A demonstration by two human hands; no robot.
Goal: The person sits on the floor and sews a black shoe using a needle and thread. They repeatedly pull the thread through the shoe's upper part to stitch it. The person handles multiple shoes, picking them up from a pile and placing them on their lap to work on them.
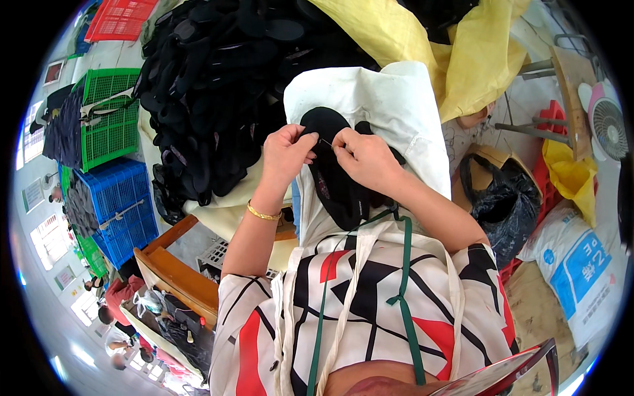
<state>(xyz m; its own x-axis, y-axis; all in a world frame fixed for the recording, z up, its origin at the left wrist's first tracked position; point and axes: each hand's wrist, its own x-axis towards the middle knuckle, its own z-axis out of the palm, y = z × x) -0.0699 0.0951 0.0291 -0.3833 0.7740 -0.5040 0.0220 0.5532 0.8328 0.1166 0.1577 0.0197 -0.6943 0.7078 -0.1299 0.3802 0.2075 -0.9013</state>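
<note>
A black shoe insole [328, 125] lies on a white cloth [389, 99] spread over my lap. My left hand [285, 153] pinches the insole's left edge. My right hand [362, 157] is closed over its right side, fingertips meeting the left hand's at a small thin piece between them. More black insoles [343, 198] hang below my hands. A gold bangle [263, 214] circles my left wrist.
A big heap of black insoles [218, 79] rises at the upper left. Green [109, 119], blue [122, 204] and red [119, 18] plastic crates stand at left. A yellow sheet [462, 59], a black bag [505, 204], a small fan [607, 125] and a white sack [581, 264] are at right. A wooden chair [175, 270] stands lower left.
</note>
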